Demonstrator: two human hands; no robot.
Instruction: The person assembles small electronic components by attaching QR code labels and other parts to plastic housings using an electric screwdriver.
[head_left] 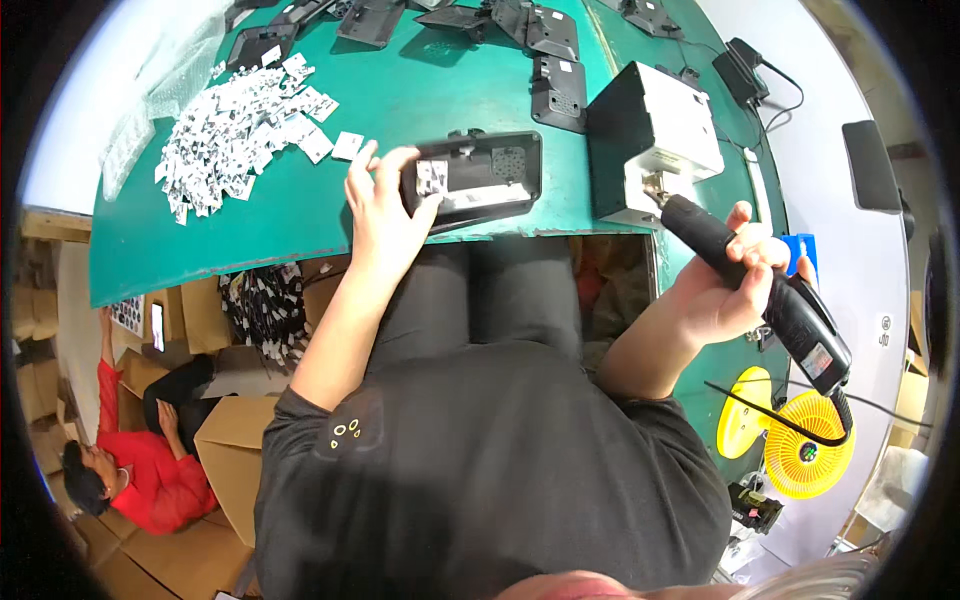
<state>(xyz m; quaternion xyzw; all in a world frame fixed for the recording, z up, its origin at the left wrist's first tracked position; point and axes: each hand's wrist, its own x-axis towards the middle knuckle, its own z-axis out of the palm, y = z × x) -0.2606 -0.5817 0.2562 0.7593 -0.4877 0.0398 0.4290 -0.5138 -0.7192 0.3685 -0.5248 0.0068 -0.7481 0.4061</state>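
Note:
My left hand (385, 205) grips the left end of a black plastic housing (475, 165) near the table's front edge. Inside the housing, by my fingers, lies a small white-and-dark piece (432, 178); a pale strip (488, 194) runs along its lower side. My right hand (740, 280) is closed around a black corded electric screwdriver (705, 235). Its tip reaches the metal outlet of a black-and-white box (650, 130), which looks like a screw feeder. Whether a screw sits on the tip is too small to tell.
A heap of small white pieces (235, 135) covers the table's left. Several black housings (557, 90) lie along the far side. At right are a yellow fan (808, 445), a power adapter (740, 72) and loose cables. A person in red (160, 480) sits at lower left among cardboard boxes (235, 450).

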